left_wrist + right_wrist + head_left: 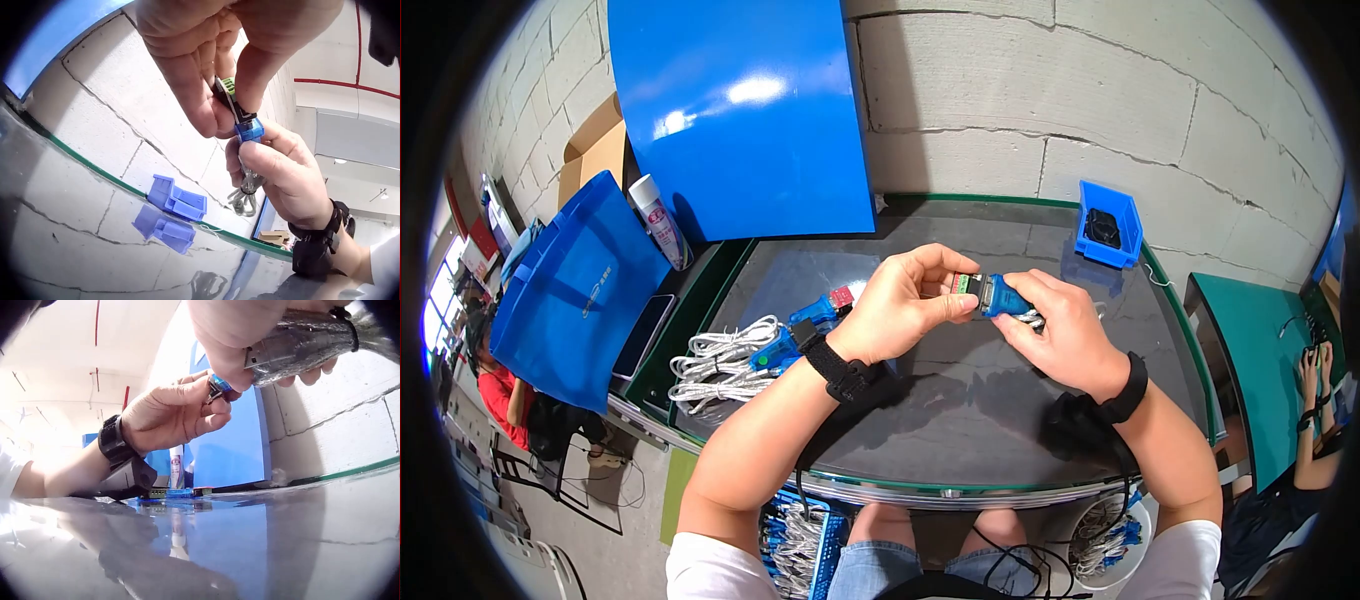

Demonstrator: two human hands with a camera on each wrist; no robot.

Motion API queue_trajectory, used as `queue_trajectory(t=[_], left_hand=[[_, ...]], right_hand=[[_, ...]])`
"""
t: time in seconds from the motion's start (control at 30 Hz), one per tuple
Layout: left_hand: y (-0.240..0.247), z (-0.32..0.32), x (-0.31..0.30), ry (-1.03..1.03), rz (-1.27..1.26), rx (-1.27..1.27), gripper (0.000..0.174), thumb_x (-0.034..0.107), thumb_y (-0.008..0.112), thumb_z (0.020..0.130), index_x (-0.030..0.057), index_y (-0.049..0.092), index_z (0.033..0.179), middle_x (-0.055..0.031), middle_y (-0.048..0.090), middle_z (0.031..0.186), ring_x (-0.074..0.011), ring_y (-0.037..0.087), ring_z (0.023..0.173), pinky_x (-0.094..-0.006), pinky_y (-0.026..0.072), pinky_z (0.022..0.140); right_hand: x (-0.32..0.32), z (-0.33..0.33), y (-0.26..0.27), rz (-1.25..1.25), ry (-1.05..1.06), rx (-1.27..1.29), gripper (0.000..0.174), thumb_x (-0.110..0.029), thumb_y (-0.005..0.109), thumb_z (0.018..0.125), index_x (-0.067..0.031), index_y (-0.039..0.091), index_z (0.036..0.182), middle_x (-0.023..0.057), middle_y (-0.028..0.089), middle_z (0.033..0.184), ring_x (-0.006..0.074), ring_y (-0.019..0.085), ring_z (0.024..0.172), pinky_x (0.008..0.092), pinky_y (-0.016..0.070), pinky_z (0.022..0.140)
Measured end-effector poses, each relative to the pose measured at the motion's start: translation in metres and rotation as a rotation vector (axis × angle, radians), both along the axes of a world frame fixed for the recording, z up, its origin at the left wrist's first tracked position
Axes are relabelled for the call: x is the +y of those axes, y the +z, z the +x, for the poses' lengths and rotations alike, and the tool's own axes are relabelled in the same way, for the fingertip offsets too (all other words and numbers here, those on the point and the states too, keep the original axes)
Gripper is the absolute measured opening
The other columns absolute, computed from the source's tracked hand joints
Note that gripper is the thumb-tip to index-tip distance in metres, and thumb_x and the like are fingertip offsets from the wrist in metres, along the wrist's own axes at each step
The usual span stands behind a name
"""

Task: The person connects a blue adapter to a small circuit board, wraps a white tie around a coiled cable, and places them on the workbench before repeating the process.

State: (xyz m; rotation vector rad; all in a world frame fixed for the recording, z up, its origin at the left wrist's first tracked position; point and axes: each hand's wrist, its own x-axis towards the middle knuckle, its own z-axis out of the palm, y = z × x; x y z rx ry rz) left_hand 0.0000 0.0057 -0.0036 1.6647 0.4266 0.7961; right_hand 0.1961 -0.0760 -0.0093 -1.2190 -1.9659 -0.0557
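In the head view my left hand [900, 310] pinches a small black adapter with a green screw terminal block [965, 285] between thumb and fingers. My right hand [1065, 325] grips the blue serial connector [1004, 296] of a cable. Connector and adapter are end to end, seen also in the left wrist view, where the adapter [232, 100] meets the blue connector [250, 130]. The cable's bundled grey loops [247, 194] hang under my right hand. In the right wrist view a metal USB plug [259, 357] shows within the bundle. Both hands are above the dark tabletop [960, 430].
Several bundled cables [725, 365] with blue connectors lie at the left. Behind them are a blue bag [585, 290], a spray can [660, 222] and a phone [645, 335]. A blue bin [1108, 225] stands back right. Below the edge are a cable-filled basket [832, 560] and a white bucket [1142, 545].
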Motion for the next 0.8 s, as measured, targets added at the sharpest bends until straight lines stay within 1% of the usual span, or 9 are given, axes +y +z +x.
queue_trajectory(t=[0.07,0.13,0.2,0.3,0.37,0.4,0.67,0.73,0.8], left_hand=[[-0.005,0.002,0.002,0.025,0.13,-0.032,0.028,0.001,0.066,0.082,-0.0013,0.055,0.108,-0.0068,0.064,0.095,-0.0132,0.062,0.083,-0.0274,0.0532,0.077],[-0.004,-0.003,0.011,0.1,0.104,-0.156,0.028,0.001,0.065,0.083,-0.0006,0.054,0.109,-0.0073,0.064,0.093,-0.0148,0.063,0.082,-0.0285,0.054,0.075],[0.005,-0.011,0.015,0.198,0.045,-0.148,0.027,0.001,0.064,0.084,0.0008,0.054,0.109,-0.0077,0.063,0.093,-0.0153,0.064,0.081,-0.0285,0.0538,0.074],[0.002,-0.007,0.011,0.117,0.101,-0.124,0.029,0.002,0.066,0.082,0.0007,0.054,0.109,-0.007,0.063,0.094,-0.0143,0.063,0.083,-0.0287,0.0531,0.075],[0.0,-0.003,0.007,0.002,0.11,-0.16,0.031,0.0,0.068,0.08,0.0009,0.054,0.109,-0.0058,0.063,0.095,-0.0137,0.062,0.086,-0.0283,0.0521,0.078],[0.0,-0.003,0.005,0.001,0.11,-0.162,0.031,0.0,0.068,0.08,0.0009,0.054,0.109,-0.0058,0.063,0.095,-0.0137,0.062,0.086,-0.0283,0.0521,0.078],[0.002,-0.004,-0.001,-0.099,0.116,-0.166,0.034,0.0,0.069,0.079,0.0007,0.054,0.11,-0.0056,0.062,0.096,-0.0136,0.061,0.089,-0.0273,0.0494,0.081],[0.003,-0.004,-0.002,-0.138,0.08,-0.175,0.036,0.001,0.07,0.079,0.0015,0.054,0.111,-0.0021,0.059,0.098,-0.0088,0.056,0.089,-0.0249,0.0479,0.082],[0.004,-0.004,-0.004,-0.138,0.086,-0.173,0.036,0.001,0.07,0.079,0.0016,0.054,0.111,-0.0022,0.059,0.099,-0.0088,0.056,0.089,-0.0248,0.0478,0.082]], right_hand=[[0.0,0.001,-0.001,-0.001,-0.009,-0.007,0.029,-0.015,0.067,0.076,-0.0027,0.059,0.101,0.0136,0.06,0.084,0.0341,0.061,0.072,0.0398,0.0483,0.062],[0.001,0.007,0.0,0.074,-0.072,-0.018,0.029,-0.015,0.066,0.076,-0.0015,0.059,0.101,0.0145,0.061,0.086,0.0349,0.061,0.075,0.0395,0.0486,0.064],[0.005,0.014,-0.001,0.069,-0.071,0.006,0.028,-0.013,0.066,0.077,0.0,0.058,0.102,0.0147,0.062,0.088,0.0334,0.062,0.076,0.0367,0.0493,0.066],[0.004,0.012,0.002,-0.117,0.073,0.219,0.028,-0.007,0.065,0.079,0.0013,0.057,0.104,0.0133,0.061,0.094,0.027,0.062,0.081,0.0318,0.0481,0.072],[0.004,0.01,0.001,-0.109,0.135,0.216,0.029,-0.007,0.065,0.079,0.001,0.057,0.105,0.0131,0.06,0.096,0.0267,0.061,0.082,0.0319,0.048,0.072],[0.005,0.009,0.001,-0.101,0.194,0.216,0.03,-0.006,0.065,0.079,0.0008,0.056,0.107,0.0129,0.059,0.098,0.0265,0.061,0.084,0.0321,0.0478,0.073],[0.003,0.009,0.006,-0.073,0.258,0.16,0.034,-0.005,0.066,0.078,-0.0029,0.056,0.11,0.0101,0.057,0.097,0.0254,0.056,0.087,0.033,0.0452,0.079],[0.004,0.009,0.004,-0.026,0.271,0.152,0.035,-0.003,0.066,0.077,-0.004,0.056,0.111,0.01,0.057,0.096,0.0251,0.057,0.087,0.0327,0.0454,0.078],[0.005,0.009,0.003,-0.014,0.267,0.147,0.036,-0.002,0.065,0.076,-0.0046,0.056,0.111,0.0099,0.057,0.097,0.0251,0.057,0.087,0.0329,0.0456,0.078]])
